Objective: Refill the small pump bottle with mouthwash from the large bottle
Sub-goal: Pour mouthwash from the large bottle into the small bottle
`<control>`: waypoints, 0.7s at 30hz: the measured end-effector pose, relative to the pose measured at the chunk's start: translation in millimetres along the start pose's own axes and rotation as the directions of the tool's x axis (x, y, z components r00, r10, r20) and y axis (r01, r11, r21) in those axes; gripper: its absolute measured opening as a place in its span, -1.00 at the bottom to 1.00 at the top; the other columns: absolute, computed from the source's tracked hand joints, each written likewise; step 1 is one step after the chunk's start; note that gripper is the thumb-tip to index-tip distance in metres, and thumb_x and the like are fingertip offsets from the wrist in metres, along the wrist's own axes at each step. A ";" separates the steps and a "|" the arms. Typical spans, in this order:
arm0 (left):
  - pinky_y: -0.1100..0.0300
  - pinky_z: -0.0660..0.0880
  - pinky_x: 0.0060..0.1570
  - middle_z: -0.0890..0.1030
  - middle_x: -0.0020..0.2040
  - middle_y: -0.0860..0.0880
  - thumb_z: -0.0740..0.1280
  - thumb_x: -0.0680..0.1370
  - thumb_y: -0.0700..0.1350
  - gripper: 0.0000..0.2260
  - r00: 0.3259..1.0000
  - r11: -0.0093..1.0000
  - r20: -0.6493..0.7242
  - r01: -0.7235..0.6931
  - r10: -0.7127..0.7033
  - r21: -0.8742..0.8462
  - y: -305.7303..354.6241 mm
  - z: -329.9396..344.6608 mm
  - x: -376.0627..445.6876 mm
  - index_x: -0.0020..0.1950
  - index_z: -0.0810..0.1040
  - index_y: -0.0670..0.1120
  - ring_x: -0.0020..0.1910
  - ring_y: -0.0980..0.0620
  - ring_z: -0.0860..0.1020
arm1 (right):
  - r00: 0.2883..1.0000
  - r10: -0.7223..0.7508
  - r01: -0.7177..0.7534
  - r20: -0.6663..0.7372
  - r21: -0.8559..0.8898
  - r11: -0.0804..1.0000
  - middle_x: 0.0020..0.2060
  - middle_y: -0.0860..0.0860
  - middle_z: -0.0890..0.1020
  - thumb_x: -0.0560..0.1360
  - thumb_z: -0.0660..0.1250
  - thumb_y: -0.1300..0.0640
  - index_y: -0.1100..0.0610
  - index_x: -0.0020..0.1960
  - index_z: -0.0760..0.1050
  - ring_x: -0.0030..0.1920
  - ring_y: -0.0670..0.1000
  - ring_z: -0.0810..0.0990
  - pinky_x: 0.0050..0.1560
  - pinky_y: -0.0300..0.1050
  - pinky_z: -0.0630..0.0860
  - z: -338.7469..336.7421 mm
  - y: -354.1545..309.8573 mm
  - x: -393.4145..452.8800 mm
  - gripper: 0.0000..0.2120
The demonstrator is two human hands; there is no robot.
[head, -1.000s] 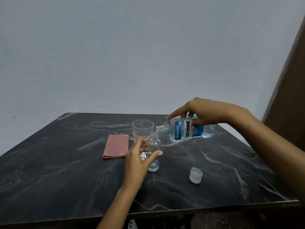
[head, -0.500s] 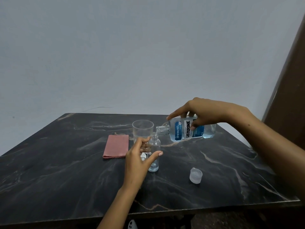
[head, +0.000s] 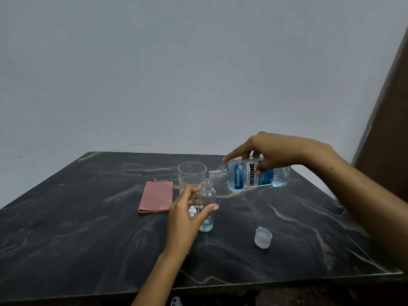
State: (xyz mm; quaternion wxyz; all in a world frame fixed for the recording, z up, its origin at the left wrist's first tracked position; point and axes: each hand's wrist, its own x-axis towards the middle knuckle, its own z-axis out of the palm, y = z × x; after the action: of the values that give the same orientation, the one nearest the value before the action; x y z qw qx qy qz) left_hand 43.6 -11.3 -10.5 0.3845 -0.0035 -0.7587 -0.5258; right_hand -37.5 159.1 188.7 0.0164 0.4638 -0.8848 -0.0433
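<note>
A dark marble-patterned counter (head: 88,228) with pale veins stands against a plain grey-white wall (head: 176,74); a brown panel (head: 388,120) rises at far right.

Your centre is crowded: small bottle (head: 207,208) upright in the left hand (head: 187,219), glass (head: 191,176) right behind it, large bottle (head: 254,176) lying across in the right hand (head: 278,154), neck just above the small bottle's mouth. No gap to pass between those. Pink cloth (head: 155,199) blocks the area just left of the glass. Cap (head: 262,236) sits alone front-right. Table (head: 66,239) near-left and far-right edge are open.
</note>
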 end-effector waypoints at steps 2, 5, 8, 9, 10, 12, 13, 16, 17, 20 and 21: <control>0.28 0.58 -0.05 0.60 -0.02 0.18 0.44 0.26 0.23 -0.54 1.000 1.000 -0.001 0.001 -0.001 -0.003 -0.2 0.0 0.1 0.09 0.48 0.13 -0.02 0.24 0.59 | 1.000 -0.002 0.002 0.000 -0.007 1.000 0.13 -0.01 0.63 0.35 0.44 0.34 -0.30 0.33 0.34 0.04 -0.03 0.58 0.01 -0.08 0.56 -0.6 -0.8 0.5 -0.25; 0.26 0.58 -0.05 0.61 -0.04 0.18 0.45 0.26 0.21 -0.54 1.000 1.000 -0.006 0.001 -0.001 -0.007 -1.1 -0.1 0.5 0.09 0.49 0.11 -0.03 0.25 0.59 | 1.000 -0.001 0.001 -0.001 -0.030 1.000 0.13 -0.01 0.62 0.35 0.44 0.34 -0.29 0.34 0.34 0.04 -0.02 0.57 0.03 -0.06 0.55 -1.4 -1.8 0.9 -0.25; 0.21 0.59 -0.04 0.62 -0.03 0.13 0.46 0.27 0.19 -0.53 1.000 1.000 0.000 -0.002 0.002 -0.005 -2.0 0.3 0.3 0.11 0.50 0.08 -0.03 0.20 0.60 | 1.000 0.003 -0.004 -0.002 -0.040 0.999 0.10 -0.03 0.62 0.36 0.44 0.35 -0.29 0.34 0.34 0.03 -0.02 0.55 0.06 0.01 0.55 -2.0 -2.8 0.4 -0.25; 0.21 0.59 -0.04 0.62 -0.03 0.12 0.46 0.27 0.19 -0.53 1.000 1.000 0.002 -0.001 0.001 -0.006 -1.9 0.4 0.0 0.11 0.50 0.08 -0.02 0.19 0.60 | 1.000 0.005 -0.005 -0.004 -0.041 0.999 0.10 -0.03 0.62 0.36 0.44 0.35 -0.29 0.34 0.35 0.02 -0.02 0.54 0.06 0.02 0.55 -2.3 -2.9 0.2 -0.25; 0.21 0.59 -0.04 0.62 -0.02 0.12 0.46 0.27 0.19 -0.53 1.000 1.000 0.003 0.000 0.000 -0.009 -1.8 0.5 -0.1 0.11 0.50 0.08 -0.02 0.18 0.60 | 1.000 0.005 -0.006 -0.006 -0.042 0.999 0.10 -0.04 0.62 0.36 0.44 0.36 -0.29 0.33 0.35 0.01 -0.03 0.54 0.06 0.02 0.55 -2.5 -3.4 0.1 -0.25; 0.22 0.59 -0.05 0.63 -0.01 0.11 0.46 0.27 0.19 -0.53 1.000 1.000 0.002 0.001 -0.001 -0.011 -1.7 0.3 0.0 0.11 0.50 0.07 -0.02 0.19 0.61 | 1.000 0.004 -0.004 -0.009 -0.045 0.999 0.09 -0.04 0.62 0.36 0.43 0.36 -0.29 0.33 0.35 0.00 -0.04 0.52 0.05 0.00 0.55 -3.1 -4.3 0.4 -0.25; 0.22 0.59 -0.05 0.63 -0.01 0.11 0.46 0.27 0.18 -0.52 1.000 1.000 0.002 0.002 -0.002 -0.009 -1.7 0.2 -0.1 0.12 0.50 0.06 -0.02 0.18 0.60 | 1.000 0.002 -0.003 -0.008 -0.047 0.999 0.09 -0.04 0.62 0.36 0.43 0.37 -0.29 0.33 0.35 0.00 -0.04 0.52 0.05 0.00 0.55 -3.3 -4.7 0.7 -0.25; 0.20 0.59 -0.04 0.63 0.00 0.09 0.46 0.27 0.17 -0.52 1.000 1.000 0.003 0.004 -0.004 -0.005 -1.8 0.0 0.1 0.12 0.50 0.03 -0.02 0.18 0.60 | 1.000 0.003 -0.003 -0.006 -0.048 0.999 0.10 -0.04 0.62 0.36 0.42 0.37 -0.28 0.34 0.35 0.01 -0.04 0.54 0.05 0.01 0.56 -3.6 -5.4 1.5 -0.25; 0.20 0.59 -0.04 0.63 0.00 0.09 0.46 0.27 0.17 -0.52 1.000 1.000 0.001 0.004 -0.004 -0.003 -1.6 0.1 0.0 0.12 0.50 0.03 -0.02 0.18 0.60 | 1.000 0.003 -0.003 -0.004 -0.047 0.999 0.11 -0.03 0.62 0.37 0.42 0.37 -0.28 0.34 0.35 0.01 -0.04 0.54 0.05 -0.01 0.55 -3.6 -5.2 1.6 -0.25; 0.22 0.59 -0.04 0.62 -0.01 0.12 0.46 0.27 0.19 -0.53 1.000 1.000 -0.002 0.001 -0.001 -0.005 -1.4 -0.1 -0.3 0.11 0.50 0.07 -0.03 0.19 0.60 | 1.000 0.003 -0.003 0.002 -0.040 0.999 0.12 -0.02 0.62 0.37 0.41 0.38 -0.26 0.34 0.35 -0.01 -0.04 0.54 0.02 -0.06 0.54 -3.1 -4.9 1.6 -0.26; 0.22 0.59 -0.05 0.62 -0.01 0.13 0.46 0.27 0.19 -0.53 1.000 1.000 -0.002 0.001 -0.001 -0.006 -1.7 -0.2 -0.4 0.11 0.50 0.07 -0.02 0.19 0.60 | 1.000 0.004 -0.003 0.002 -0.037 0.999 0.12 -0.02 0.62 0.37 0.41 0.38 -0.26 0.34 0.35 -0.01 -0.05 0.53 0.02 -0.07 0.54 -3.0 -4.9 1.5 -0.26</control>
State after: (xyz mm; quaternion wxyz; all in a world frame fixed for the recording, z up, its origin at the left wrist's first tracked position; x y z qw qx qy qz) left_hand 43.3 -12.0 -12.0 0.3851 -0.0041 -0.7567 -0.5283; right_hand -34.1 154.9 191.3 0.0243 0.4618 -0.8846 -0.0601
